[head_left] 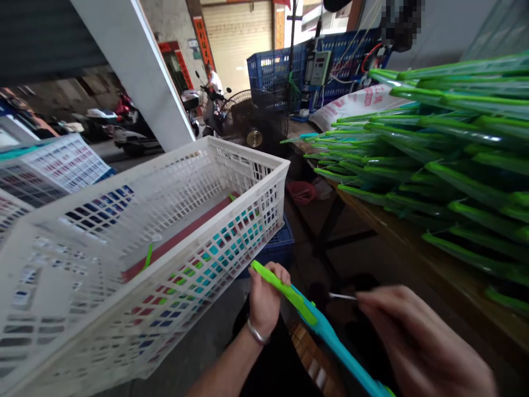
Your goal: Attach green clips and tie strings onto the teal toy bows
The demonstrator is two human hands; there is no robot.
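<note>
Mid-air, the left hand (268,302) grips a turquoise-and-green plastic strip (329,334); loosening could drop the slim silvery rod (342,296) the right hand (424,336) pinches.

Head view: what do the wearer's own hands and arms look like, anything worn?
The left hand is ungloved, with a plain silver-coloured bangle at the wrist and no sleeve on the visible forearm. The right hand, slightly blurred, shows no glove.
</note>
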